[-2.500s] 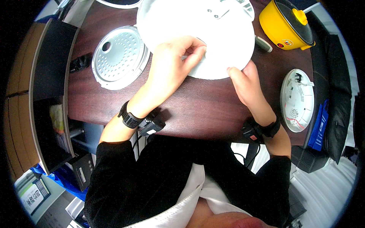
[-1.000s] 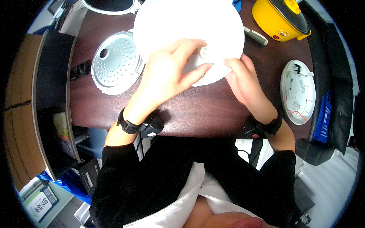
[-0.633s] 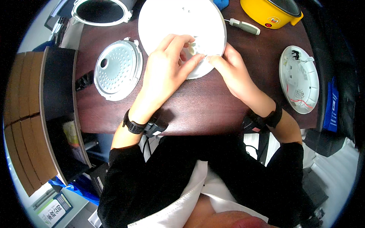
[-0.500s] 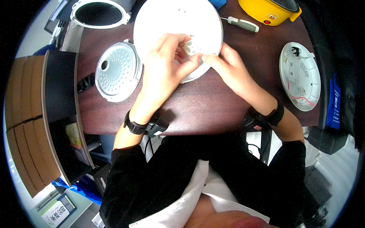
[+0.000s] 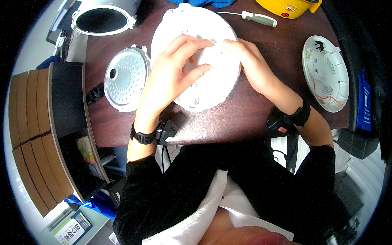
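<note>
Both hands lay on a large round white plastic lid (image 5: 196, 87) resting on the dark brown wooden worktop (image 5: 245, 118). The left hand (image 5: 171, 77) spread over its middle, fingers (image 5: 192, 41) reaching a small round white part (image 5: 213, 55); the right hand (image 5: 249, 65) touched that part from the other side. A perforated round metal plate (image 5: 124, 79) lay just left of the lid.

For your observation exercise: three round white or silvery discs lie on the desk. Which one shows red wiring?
The round white disc at the desk's right, apart from both hands; the perforated metal plate and the large white disc under the hands show none.
</note>
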Motion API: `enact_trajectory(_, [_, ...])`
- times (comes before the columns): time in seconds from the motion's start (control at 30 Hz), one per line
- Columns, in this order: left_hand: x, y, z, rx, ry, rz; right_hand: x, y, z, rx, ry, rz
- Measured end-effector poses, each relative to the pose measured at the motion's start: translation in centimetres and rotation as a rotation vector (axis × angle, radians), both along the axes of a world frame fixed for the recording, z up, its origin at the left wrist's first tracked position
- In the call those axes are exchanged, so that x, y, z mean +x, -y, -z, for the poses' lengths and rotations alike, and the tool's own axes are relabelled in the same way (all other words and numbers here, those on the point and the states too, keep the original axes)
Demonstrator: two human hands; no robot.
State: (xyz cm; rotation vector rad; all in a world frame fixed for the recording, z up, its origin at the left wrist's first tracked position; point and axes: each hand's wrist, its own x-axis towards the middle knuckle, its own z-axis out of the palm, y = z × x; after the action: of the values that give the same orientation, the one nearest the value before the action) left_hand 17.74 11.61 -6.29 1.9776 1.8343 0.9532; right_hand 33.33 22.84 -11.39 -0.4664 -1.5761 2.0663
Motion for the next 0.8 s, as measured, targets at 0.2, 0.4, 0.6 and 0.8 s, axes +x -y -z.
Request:
enact_trajectory(0.2, [0.9,-0.6,-0.6,0.025,-0.127,0.015,0.3,0.0,0.3,-0.035,0.009,0.029])
enact_trajectory(0.4, [1.0,-1.3,-0.3,-0.021,-0.148,-0.038,0.2,0.0,0.8,0.044,0.064,0.074])
enact_trajectory(0.6, [1.2,-1.3,-0.8,-0.071,-0.069,-0.061,0.2,0.3,0.5,0.000,0.067,0.080])
enact_trajectory(0.8, [1.1,-1.3,-1.2,-0.106,-0.088,-0.038,-0.2,0.3,0.9,-0.031,0.057,0.115])
